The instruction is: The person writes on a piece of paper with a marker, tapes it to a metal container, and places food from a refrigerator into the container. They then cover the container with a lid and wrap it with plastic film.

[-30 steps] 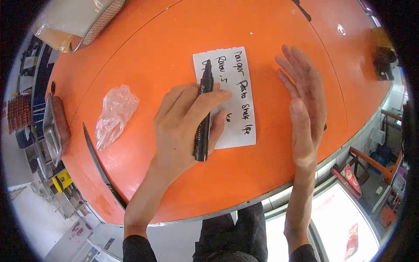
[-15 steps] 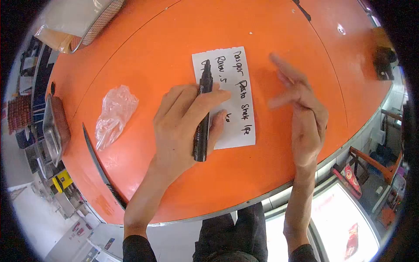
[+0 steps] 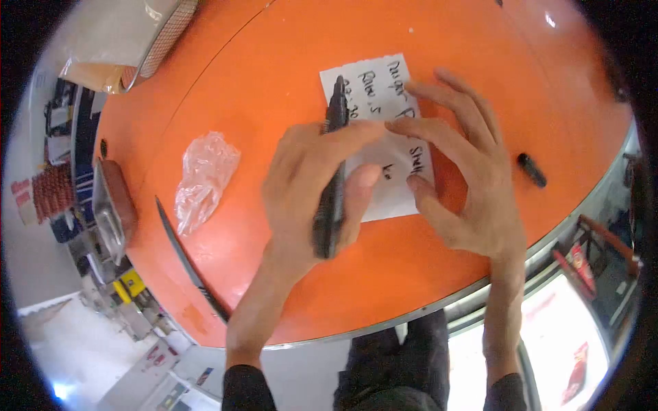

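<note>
Marker sits gripped in my left hand, fingers curled round its barrel, its tip pointing toward 12 o'clock over the left edge of the paper. My right hand is spread open and grips nothing; its fingertips and thumb press on the paper, pinning it to the orange tabletop. Several lines of black handwriting already cross the sheet. The part by my left thumb is blank, so I judge the writing well underway with room left. A small black cap lies at 3 o'clock from my right hand, apart from it. A crumpled plastic bag lies at 9 o'clock from my left hand, and a long knife at 8 o'clock.
</note>
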`<state>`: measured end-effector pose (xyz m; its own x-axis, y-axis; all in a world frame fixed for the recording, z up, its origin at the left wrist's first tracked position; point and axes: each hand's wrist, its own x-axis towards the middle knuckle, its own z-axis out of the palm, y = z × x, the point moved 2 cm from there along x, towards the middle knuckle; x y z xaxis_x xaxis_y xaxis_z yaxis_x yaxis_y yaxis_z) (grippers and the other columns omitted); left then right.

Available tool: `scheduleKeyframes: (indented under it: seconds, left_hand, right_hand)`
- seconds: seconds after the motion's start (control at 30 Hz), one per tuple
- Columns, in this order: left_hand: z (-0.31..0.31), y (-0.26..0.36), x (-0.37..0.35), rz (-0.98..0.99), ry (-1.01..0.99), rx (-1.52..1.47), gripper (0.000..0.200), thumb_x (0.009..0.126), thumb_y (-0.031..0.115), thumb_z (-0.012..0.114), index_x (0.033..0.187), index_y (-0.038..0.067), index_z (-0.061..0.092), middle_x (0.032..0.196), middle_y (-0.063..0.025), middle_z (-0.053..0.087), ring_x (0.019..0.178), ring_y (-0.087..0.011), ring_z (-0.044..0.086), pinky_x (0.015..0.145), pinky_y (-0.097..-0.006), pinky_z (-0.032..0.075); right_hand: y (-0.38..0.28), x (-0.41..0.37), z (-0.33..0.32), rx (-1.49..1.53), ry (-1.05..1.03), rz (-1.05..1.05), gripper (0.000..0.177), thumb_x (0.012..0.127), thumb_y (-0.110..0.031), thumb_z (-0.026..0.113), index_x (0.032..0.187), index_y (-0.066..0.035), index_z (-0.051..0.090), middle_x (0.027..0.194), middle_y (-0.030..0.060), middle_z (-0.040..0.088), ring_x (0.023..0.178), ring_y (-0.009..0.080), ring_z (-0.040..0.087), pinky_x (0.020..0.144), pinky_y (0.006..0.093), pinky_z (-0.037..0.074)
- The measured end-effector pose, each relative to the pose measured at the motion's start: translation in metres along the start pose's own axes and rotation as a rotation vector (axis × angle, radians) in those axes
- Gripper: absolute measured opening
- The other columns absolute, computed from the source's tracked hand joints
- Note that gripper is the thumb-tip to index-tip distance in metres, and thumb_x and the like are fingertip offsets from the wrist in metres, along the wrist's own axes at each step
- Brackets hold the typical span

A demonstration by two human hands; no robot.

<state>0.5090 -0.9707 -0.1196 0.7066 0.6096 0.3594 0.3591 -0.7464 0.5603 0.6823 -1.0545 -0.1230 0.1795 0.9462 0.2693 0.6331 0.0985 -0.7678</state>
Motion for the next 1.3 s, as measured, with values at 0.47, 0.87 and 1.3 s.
scheduleKeyframes:
  seconds: [0.47, 0.87, 1.3]
  left_hand:
    - [0.001, -0.014, -0.010, 0.017, 0.237, -0.480, 0.018, 0.078, 0.012, 0.072, 0.084, 0.003, 0.058, 0.073, -0.0057, 0.058, 0.062, -0.0135, 0.049, 0.057, -0.0261, 0.037]
    - [0.004, -0.005, -0.010, -0.076, 0.123, -0.211, 0.030, 0.082, 0.027, 0.070, 0.081, 0.002, 0.053, 0.076, -0.0052, 0.051, 0.069, -0.0157, 0.047, 0.064, -0.0292, 0.037]
    - [0.002, -0.009, -0.009, 0.034, 0.129, -0.222, 0.026, 0.082, 0.024, 0.068, 0.082, 0.002, 0.053, 0.075, -0.0051, 0.049, 0.068, -0.0164, 0.046, 0.063, -0.0293, 0.037]
  right_hand:
    - [0.002, -0.004, 0.008, -0.288, -0.134, -0.054, 0.061, 0.049, -0.025, 0.081, 0.108, -0.020, 0.068, 0.138, 0.0022, 0.053, 0.137, 0.0281, 0.036, 0.116, 0.0491, 0.025]
    - [0.008, -0.014, 0.015, -0.386, -0.099, -0.147, 0.052, 0.092, -0.054, 0.053, 0.125, -0.015, 0.058, 0.134, 0.0126, 0.052, 0.124, 0.0282, 0.048, 0.107, 0.0461, 0.036]
    - [0.006, -0.014, 0.013, -0.361, -0.111, -0.149, 0.051, 0.091, -0.054, 0.054, 0.125, -0.015, 0.058, 0.135, 0.0123, 0.051, 0.126, 0.0285, 0.046, 0.107, 0.0469, 0.035]
